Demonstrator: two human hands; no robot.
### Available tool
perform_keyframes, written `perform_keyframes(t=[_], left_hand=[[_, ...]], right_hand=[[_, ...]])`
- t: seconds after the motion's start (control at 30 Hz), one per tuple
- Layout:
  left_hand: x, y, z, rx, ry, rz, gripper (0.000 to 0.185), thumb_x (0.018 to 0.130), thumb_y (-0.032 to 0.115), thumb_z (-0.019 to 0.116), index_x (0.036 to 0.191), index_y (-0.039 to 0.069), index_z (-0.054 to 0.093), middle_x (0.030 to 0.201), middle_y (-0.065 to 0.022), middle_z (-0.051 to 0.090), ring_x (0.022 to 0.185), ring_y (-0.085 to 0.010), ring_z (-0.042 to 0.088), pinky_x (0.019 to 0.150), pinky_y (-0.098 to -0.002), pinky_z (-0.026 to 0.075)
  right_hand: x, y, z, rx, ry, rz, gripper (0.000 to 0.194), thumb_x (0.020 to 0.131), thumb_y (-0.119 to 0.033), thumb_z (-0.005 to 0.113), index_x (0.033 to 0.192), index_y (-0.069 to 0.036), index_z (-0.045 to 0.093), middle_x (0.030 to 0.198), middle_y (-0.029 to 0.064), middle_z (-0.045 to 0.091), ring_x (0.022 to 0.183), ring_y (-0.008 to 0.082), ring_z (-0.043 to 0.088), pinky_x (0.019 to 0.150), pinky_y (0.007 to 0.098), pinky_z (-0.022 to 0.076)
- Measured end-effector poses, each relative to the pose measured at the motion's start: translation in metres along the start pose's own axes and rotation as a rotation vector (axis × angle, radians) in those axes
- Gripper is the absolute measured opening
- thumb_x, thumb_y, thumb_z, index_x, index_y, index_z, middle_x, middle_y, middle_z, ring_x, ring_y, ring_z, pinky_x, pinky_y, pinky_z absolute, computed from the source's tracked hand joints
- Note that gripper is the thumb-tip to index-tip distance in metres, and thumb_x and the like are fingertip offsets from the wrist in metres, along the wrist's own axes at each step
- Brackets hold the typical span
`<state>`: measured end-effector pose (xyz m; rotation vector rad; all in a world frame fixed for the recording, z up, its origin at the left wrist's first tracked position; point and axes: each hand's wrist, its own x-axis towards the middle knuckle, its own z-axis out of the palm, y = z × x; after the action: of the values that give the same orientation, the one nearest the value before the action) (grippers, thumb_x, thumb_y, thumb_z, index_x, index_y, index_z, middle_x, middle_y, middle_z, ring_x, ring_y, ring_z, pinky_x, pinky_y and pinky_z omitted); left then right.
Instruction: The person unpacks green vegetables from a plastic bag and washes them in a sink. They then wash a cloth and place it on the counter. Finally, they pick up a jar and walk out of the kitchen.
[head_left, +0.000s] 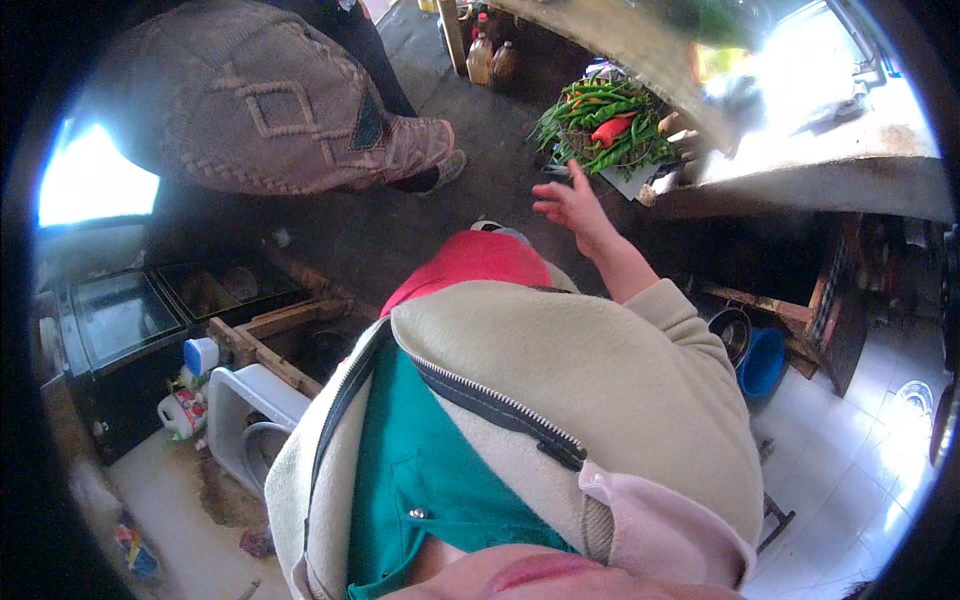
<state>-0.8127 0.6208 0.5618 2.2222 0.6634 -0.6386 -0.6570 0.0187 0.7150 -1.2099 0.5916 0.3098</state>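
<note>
My right hand (576, 208) reaches forward with its fingers apart and nothing held in them. Just beyond its fingertips is a basket (643, 155) heaped with long green chili peppers (600, 105) and leafy greens (553, 124). One large red pepper (612, 130) lies on top of the heap. The fingers look slightly apart from the basket, though contact is hard to judge. A flat white sheet (630, 182) shows beneath the basket's near side. My left hand is out of view.
Another person in a brown knitted garment (255, 112) is at the upper left. Bottles (480, 58) stand at the back. A worktop (817, 176) runs along the right, with a blue bucket (763, 364) below. A grey plastic bin (259, 390) and a white jug (182, 414) are at left.
</note>
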Motion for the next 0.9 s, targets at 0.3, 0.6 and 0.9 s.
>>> perform_keyframes(t=[0.3, 0.6, 0.9], left_hand=[[0.001, -0.007, 0.008, -0.054, 0.015, -0.011, 0.038, 0.081, 0.033, 0.071, 0.099, 0.0, 0.068, 0.087, -0.0121, 0.07, 0.081, -0.0183, 0.065, 0.076, -0.0323, 0.05], [-0.008, -0.044, 0.001, 0.072, 0.06, -0.025, 0.033, 0.078, 0.029, 0.073, 0.094, 0.0, 0.07, 0.083, -0.0114, 0.07, 0.079, -0.0178, 0.065, 0.074, -0.0331, 0.05], [-0.022, -0.048, 0.004, 0.145, 0.291, -0.179, 0.044, 0.087, 0.042, 0.065, 0.067, 0.002, 0.063, 0.064, -0.0102, 0.064, 0.059, -0.0171, 0.057, 0.06, -0.0362, 0.045]], right_hand=[[0.004, -0.001, -0.015, 0.223, 0.19, -0.078, 0.086, 0.092, -0.021, 0.051, 0.15, -0.019, -0.013, 0.12, 0.0123, 0.06, 0.089, 0.0186, 0.064, 0.07, 0.0277, 0.0473], [0.01, 0.002, 0.006, 0.304, 0.099, 0.018, 0.011, 0.092, -0.025, 0.055, 0.088, -0.016, 0.05, 0.07, -0.0031, 0.049, 0.06, 0.01, 0.051, 0.053, 0.0255, 0.0373], [0.008, 0.005, 0.025, 0.217, 0.063, -0.065, 0.027, 0.094, -0.026, 0.053, 0.071, -0.019, 0.04, 0.056, -0.0081, 0.031, 0.045, 0.0053, 0.028, 0.043, 0.0238, 0.0202]])
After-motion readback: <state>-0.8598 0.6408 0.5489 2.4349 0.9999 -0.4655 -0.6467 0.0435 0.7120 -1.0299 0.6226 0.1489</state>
